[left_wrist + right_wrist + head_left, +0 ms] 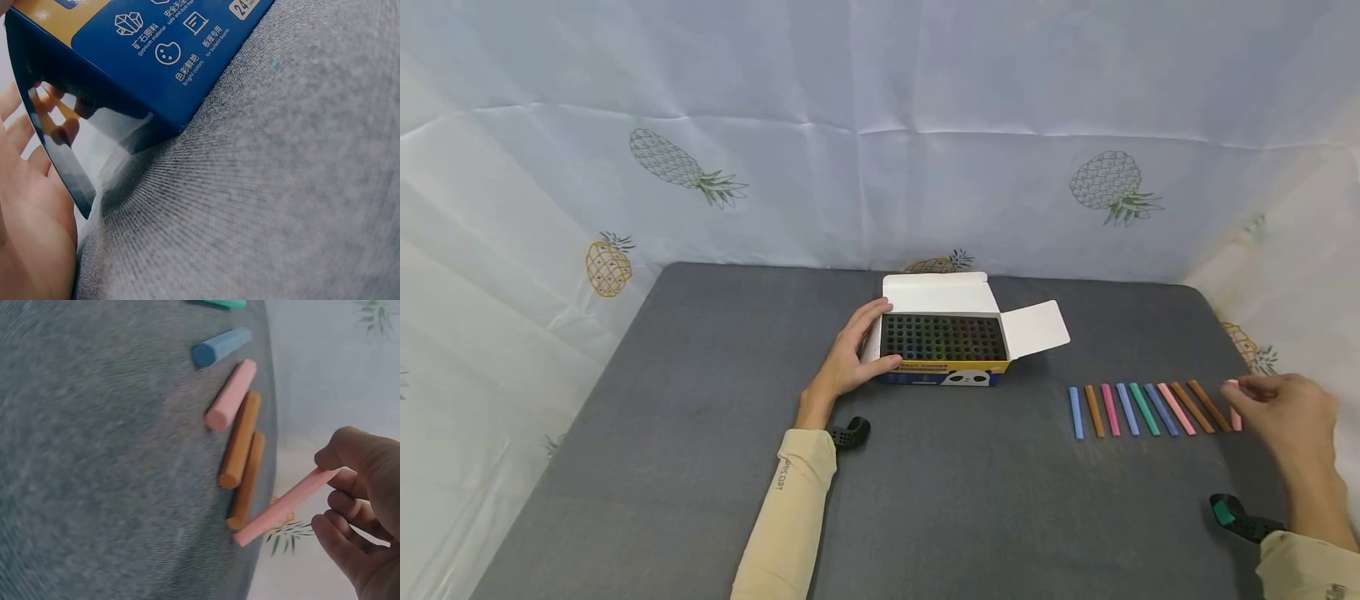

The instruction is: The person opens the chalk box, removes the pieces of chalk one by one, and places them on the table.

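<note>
A chalk box [946, 372], blue and yellow with a panda on its front, stands with its lid up and a grid of chalk ends showing. My left hand [848, 354] grips its left end, thumb at the front corner and fingers toward the back. In the left wrist view, the fingers are partly hidden by a side flap [62, 162]. Far to the right, my right hand [1296, 417] pinches a pink chalk stick [287, 506] between thumb and fingers. Its lower end is beside the last orange-brown stick [248, 481]; whether it touches the table cannot be told.
Several chalk sticks, among them a light blue one [1077, 413] and a green one [1145, 409], lie in a row on the grey table [970, 500]. The box's right flap [1036, 328] sticks out sideways. A pineapple-print cloth [880, 192] hangs behind the table.
</note>
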A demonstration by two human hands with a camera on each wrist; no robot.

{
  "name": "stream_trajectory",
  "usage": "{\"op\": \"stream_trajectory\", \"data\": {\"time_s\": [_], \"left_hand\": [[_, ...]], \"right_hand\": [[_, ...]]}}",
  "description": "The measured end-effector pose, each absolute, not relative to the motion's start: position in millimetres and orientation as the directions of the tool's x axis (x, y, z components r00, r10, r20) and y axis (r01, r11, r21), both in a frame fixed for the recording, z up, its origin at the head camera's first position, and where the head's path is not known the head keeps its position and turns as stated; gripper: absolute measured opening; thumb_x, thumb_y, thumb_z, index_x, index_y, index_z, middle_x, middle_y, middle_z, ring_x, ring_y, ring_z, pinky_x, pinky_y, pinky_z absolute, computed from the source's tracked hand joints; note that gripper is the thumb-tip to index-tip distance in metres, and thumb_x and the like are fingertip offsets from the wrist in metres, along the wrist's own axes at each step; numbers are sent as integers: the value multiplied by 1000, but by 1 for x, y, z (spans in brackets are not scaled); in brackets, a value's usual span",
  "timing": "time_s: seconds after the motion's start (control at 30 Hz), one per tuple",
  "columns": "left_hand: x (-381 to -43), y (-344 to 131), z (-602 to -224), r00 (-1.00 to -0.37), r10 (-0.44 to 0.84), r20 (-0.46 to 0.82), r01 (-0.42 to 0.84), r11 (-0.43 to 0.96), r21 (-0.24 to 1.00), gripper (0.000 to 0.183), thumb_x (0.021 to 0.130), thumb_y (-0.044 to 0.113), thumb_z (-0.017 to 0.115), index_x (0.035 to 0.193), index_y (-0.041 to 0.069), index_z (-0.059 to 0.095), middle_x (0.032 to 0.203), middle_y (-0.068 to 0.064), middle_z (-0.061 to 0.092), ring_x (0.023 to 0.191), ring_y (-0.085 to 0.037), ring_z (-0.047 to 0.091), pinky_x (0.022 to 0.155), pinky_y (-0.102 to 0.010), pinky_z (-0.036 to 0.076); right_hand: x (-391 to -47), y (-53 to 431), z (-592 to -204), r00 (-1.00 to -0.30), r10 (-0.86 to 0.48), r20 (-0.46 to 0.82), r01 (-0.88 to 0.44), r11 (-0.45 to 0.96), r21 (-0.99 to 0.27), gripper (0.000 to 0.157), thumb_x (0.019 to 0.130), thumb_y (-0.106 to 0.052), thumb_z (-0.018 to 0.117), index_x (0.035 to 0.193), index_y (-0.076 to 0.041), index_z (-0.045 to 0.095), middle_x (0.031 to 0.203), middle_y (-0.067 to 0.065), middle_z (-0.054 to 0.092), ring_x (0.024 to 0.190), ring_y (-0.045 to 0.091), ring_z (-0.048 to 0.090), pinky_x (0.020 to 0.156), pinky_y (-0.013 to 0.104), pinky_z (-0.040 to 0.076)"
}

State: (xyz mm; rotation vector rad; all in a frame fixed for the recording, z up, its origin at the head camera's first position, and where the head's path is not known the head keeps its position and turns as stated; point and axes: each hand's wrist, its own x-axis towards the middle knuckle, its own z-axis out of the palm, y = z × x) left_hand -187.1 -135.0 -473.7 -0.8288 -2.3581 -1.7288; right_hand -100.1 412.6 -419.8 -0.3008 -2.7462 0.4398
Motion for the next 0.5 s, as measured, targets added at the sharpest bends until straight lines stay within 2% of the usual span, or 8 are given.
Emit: {"op": "stream_trajectory", "data": {"time_s": [0.07, 0.17, 0.23, 0.33, 0.37, 0.4, 0.43, 0.5], "left_hand": [[-187, -134, -473, -848, 363, 386, 479, 216, 851, 90, 88, 66, 69, 157, 14, 42, 167, -10, 31, 156, -30, 30, 125, -56, 31], [-187, -134, -472, -854, 358, 377, 471, 225, 853, 96, 85, 74, 66, 156, 14, 42, 166, -9, 31, 156, -28, 31, 125, -55, 31], [-186, -134, -471, -854, 359, 376, 469, 220, 855, 89, 88, 63, 71, 156, 14, 42, 167, -9, 31, 156, -28, 30, 125, -55, 31], [-186, -135, -471, -853, 361, 377, 471, 221, 854, 79, 90, 40, 77, 156, 12, 42, 166, -11, 32, 155, -30, 31, 125, -55, 31], [-186, -134, -471, -853, 361, 376, 469, 218, 856, 77, 90, 28, 78, 156, 11, 42, 166, -12, 31, 155, -31, 31, 125, -56, 30], [-186, -134, -471, -854, 361, 374, 467, 218, 857, 76, 89, 18, 78, 155, 9, 42, 166, -14, 31, 155, -33, 30, 125, -56, 30], [-185, -134, -471, -856, 359, 372, 465, 217, 858, 76, 89, 15, 78, 155, 6, 42, 166, -16, 31, 155, -35, 30, 125, -57, 30], [-185, -132, -470, -857, 358, 370, 461, 217, 860, 77, 87, 5, 76, 155, 1, 40, 165, -21, 30, 154, -39, 29, 124, -60, 29]], "right_hand": [[-101, 414, -422, -915, 266, 303, 157, 927, -341, 35, 93, -11, 62, 104, 22, 66, 106, 43, 61, 94, 57, 56, 93, 65, 43], [-105, 416, -426, -908, 252, 334, 129, 928, -349, 32, 92, -8, 62, 101, 22, 67, 99, 42, 63, 89, 56, 57, 77, 51, 45], [-106, 417, -430, -908, 240, 344, 115, 931, -346, 30, 93, -7, 63, 99, 22, 68, 92, 41, 63, 83, 54, 57, 65, 42, 38], [-109, 418, -436, -914, 248, 321, 125, 926, -357, 30, 94, -8, 63, 99, 21, 68, 89, 39, 63, 78, 49, 56, 65, 39, 37], [-110, 419, -437, -917, 252, 310, 134, 924, -357, 31, 95, -10, 63, 100, 20, 68, 88, 38, 64, 72, 39, 57, 63, 35, 38], [-111, 419, -439, -918, 258, 303, 141, 923, -359, 30, 95, -10, 64, 100, 20, 69, 88, 37, 66, 71, 37, 57, 62, 32, 37], [-112, 420, -441, -920, 265, 289, 152, 920, -360, 31, 95, -11, 64, 101, 19, 69, 88, 36, 67, 67, 30, 56, 59, 28, 37], [-114, 421, -443, -921, 275, 275, 168, 919, -355, 32, 96, -14, 64, 102, 18, 71, 88, 35, 70, 66, 27, 57, 55, 23, 32]]}}
